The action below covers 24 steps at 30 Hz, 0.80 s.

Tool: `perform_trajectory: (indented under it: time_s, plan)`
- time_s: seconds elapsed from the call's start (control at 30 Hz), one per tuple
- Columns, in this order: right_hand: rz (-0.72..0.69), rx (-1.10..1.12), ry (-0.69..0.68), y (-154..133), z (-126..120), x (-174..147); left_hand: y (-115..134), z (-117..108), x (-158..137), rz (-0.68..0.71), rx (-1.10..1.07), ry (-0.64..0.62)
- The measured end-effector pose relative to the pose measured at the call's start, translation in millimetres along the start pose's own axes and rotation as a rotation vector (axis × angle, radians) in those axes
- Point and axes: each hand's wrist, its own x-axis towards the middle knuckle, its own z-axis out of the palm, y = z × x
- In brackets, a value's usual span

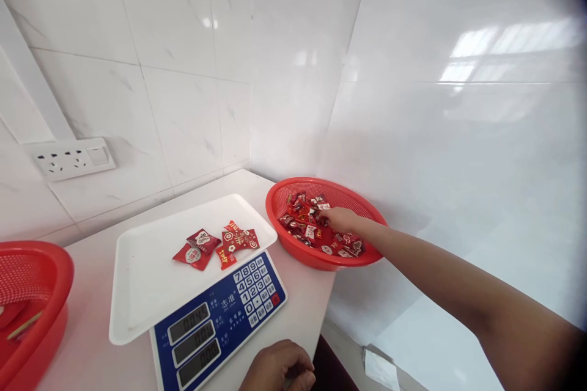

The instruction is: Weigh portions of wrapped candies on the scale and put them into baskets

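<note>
My right hand [340, 219] reaches into a red mesh basket [367, 211] of small wrapped sweets [330, 249]. Its fingers are drawn together among the red packets, and what is at the fingertips is hidden. At the bottom edge, my left hand [279, 368] rests by the table's front edge with its fingers curled and nothing showing in them. Between the hands and the wall stands a digital scale [247, 311] with a blue panel. On its white tray [151, 275] lie several red packets [195, 255], some overlapping. The top display seems to read 0.045.
A second red basket [59, 269] stands at the left edge, with red pieces and a thin stick inside. A socket panel [73, 159] is on the tiled wall behind. The white table [302, 293] ends at the right, above the floor. A white wall borders the right side.
</note>
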Motion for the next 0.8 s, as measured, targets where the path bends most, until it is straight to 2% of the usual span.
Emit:
perform_trajectory:
  time_s: [0.47, 0.67, 0.8]
  plan:
    - [-0.026, 0.17, 0.256, 2.6, -11.7, 2.6, -2.2, 2.0, 0.7, -0.022, 0.004, 0.012]
    - [-0.062, 0.357, 0.347, -5.9, -18.0, 5.7, -4.7, 2.2, 1.4, 0.002, -0.005, -0.003]
    - [-0.103, 0.529, 0.37, -23.2, -31.4, 2.0, -1.9, -0.2, 1.1, -0.01, 0.018, -0.028]
